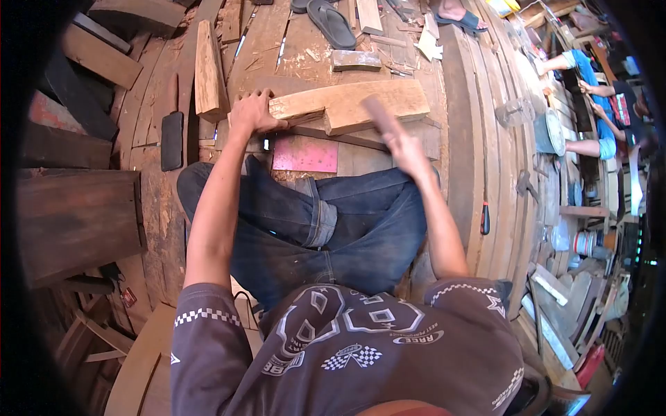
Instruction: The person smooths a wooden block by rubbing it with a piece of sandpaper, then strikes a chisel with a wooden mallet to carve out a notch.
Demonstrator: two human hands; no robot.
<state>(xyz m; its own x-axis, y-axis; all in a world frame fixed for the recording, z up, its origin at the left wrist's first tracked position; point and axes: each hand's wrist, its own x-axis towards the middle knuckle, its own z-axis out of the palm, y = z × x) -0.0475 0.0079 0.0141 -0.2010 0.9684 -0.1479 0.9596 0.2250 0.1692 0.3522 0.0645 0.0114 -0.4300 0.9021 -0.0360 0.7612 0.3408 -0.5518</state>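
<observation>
A pale carved wooden block (378, 104) with a step cut into its near side lies across the boards in front of my crossed legs. My left hand (253, 113) grips its left end, fingers over the far side and thumb toward me. My right hand (409, 152) is closed around a flat brownish tool (379, 116), smeared by motion, whose far end overlaps the block's right part. I cannot tell what kind of tool it is. Between the block and my legs lies a pink sheet (305, 154).
A dark-bladed cleaver-like tool (172, 139) and an upright wood offcut (209, 73) are on the left. Beyond the block lie a small wood piece (356, 60) and a sandal (331, 24). A screwdriver (485, 218) rests at right. Other people sit at far right near a bucket (549, 133).
</observation>
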